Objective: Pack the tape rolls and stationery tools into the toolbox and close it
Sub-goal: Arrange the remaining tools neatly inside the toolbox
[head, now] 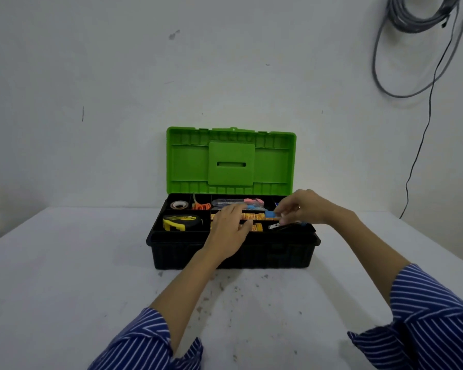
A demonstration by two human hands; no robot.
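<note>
White table (64, 263); cables (412, 49) hang behind open toolbox (233, 255).

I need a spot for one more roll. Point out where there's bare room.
Bare table left of the toolbox, and more right of it. Its tray is crowded: tape roll, scissors, tape measure, with the left hand and right hand over the middle.

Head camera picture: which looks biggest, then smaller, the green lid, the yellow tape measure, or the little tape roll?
1. Green lid, biggest by far.
2. Yellow tape measure.
3. Little tape roll, smallest; it sits slightly farther back, but still looks clearly smaller.
</note>
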